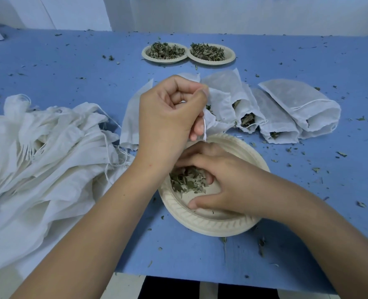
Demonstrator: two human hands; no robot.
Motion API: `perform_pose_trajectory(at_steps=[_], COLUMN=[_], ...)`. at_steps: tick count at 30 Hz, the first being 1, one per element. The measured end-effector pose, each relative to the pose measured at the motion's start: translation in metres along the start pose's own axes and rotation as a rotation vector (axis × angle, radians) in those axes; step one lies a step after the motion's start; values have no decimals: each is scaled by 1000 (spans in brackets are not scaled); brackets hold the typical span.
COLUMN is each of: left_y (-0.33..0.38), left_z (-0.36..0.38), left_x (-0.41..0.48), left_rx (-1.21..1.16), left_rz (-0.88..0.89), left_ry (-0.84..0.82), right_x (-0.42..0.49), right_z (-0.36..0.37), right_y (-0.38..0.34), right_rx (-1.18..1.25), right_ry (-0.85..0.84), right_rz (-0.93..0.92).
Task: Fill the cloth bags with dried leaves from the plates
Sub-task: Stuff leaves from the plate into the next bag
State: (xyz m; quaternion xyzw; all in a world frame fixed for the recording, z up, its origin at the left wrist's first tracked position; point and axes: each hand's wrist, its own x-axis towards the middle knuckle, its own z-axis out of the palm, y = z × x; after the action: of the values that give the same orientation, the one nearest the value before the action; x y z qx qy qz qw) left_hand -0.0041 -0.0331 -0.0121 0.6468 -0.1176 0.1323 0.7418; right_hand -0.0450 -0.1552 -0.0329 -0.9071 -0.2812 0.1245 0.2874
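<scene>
Centre frame, left hand (170, 113): pinches mouth of thin white cloth bag (218, 108).
Lower centre, right hand (217, 180): curled round dried green leaves (187, 180) in round beige paper plate (211, 225).
Right of centre: filled bags (273, 113).
Left: empty bag heap (38, 147).

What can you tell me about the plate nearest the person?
The near plate is round, cream, like pressed pulp, with a ribbed rim. It lies flat on the blue table near its front edge. A small heap of leaves lies inside; the right hand rests in it, fingers curling round the leaves.
</scene>
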Motion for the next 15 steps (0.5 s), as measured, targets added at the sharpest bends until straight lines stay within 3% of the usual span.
perform_pose_trajectory(at_steps=[5, 10, 15], left_y=[0, 0, 1], left_z=[1, 2, 1], left_x=[-1, -1, -1], left_rx=[-5, 8, 25], left_rz=[2, -3, 0], left_ry=[-3, -3, -2], right_x=[3, 4, 0], right_z=[5, 7, 4], right_y=[-4, -2, 1], right_rx=[111, 46, 99], right_ry=[59, 124, 152], right_rz=[-103, -251, -242])
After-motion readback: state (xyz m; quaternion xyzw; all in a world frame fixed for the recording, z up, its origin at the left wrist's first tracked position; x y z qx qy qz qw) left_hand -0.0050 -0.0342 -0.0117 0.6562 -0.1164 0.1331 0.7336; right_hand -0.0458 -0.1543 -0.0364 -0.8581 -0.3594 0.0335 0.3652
